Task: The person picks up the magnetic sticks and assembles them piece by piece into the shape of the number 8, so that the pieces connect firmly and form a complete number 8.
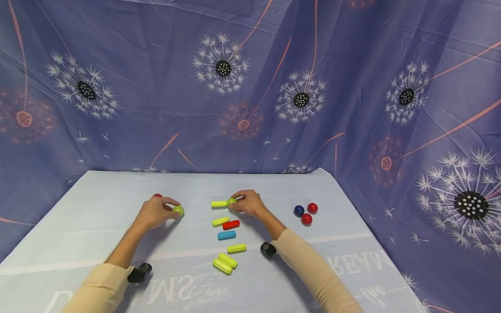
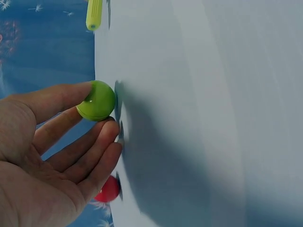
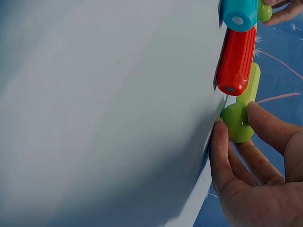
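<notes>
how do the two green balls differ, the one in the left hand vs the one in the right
The left ball is held by the left hand; the right ball by the right hand. The left ball is away from the sticks, while the right ball is at one end of a yellow stick. Both are round and green.

Tbh can't fully see red ball (image 1: pixel 157 195) behind left hand (image 1: pixel 158 212), or, in left wrist view, yellow stick (image 2: pixel 94 14) cropped above that hand.
</notes>
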### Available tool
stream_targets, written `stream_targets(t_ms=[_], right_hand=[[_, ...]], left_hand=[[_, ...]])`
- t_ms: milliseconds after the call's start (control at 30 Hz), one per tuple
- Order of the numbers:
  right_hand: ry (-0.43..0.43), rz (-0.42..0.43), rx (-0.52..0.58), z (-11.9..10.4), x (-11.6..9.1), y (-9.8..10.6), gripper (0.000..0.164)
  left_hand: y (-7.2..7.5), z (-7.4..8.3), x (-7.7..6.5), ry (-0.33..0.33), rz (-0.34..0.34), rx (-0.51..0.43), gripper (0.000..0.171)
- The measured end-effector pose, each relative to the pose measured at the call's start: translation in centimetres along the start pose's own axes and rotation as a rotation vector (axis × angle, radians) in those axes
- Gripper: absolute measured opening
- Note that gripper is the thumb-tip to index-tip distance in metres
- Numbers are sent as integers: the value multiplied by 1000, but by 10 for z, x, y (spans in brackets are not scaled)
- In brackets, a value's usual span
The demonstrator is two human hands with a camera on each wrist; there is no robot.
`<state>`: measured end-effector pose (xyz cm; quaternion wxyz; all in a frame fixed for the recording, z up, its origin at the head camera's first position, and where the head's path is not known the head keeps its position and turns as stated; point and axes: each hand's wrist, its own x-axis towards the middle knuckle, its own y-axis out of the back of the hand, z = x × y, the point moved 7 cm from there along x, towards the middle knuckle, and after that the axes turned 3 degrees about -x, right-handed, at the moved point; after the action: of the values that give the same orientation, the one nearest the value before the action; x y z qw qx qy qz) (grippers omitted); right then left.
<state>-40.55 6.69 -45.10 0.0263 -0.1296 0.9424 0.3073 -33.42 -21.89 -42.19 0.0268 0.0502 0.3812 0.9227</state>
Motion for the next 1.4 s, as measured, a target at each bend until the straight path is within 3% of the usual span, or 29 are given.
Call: stream_targets(t_ms=[200,667,1033,1400], right_hand=[[14,1,-13,-1,0,0,30],[6,-5,-14,1,1,-1,30],[23,5,14,0,0,-2,30],[27,15,33,1,0,-1,31]], left_hand=[[-15,6,11,20,0,-66,34],[-47,20,29,42,67,-101,34],[-57,32,32,36,65,-81,35],[-59,32,33,32,70,-69,34]])
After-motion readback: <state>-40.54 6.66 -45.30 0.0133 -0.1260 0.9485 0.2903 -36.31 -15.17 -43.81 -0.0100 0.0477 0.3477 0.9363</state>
